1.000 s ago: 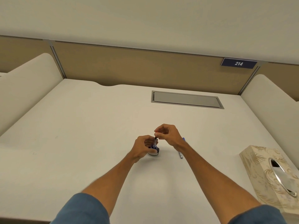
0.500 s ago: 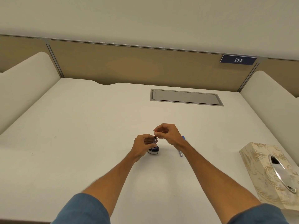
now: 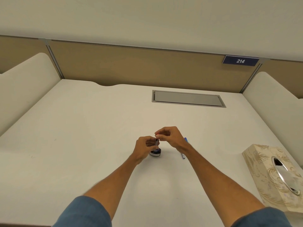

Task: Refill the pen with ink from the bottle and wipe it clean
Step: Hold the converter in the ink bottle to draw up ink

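At desk centre, head view: your left hand [image 3: 145,147] curls round the lower part of the pen [image 3: 157,142], holding it upright with its tip at the mouth of the ink bottle [image 3: 155,152], presumably to draw ink. Your right hand [image 3: 169,136] pinches the pen's top end, likely to work the filler. A blue barrel [image 3: 183,155] lies beside your right wrist. The tissue box [image 3: 268,169] stands well to the right, ready for wiping.

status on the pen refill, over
Left hand grips pen, tip at bottle mouth. Right hand pinches pen top. Nothing in the way.
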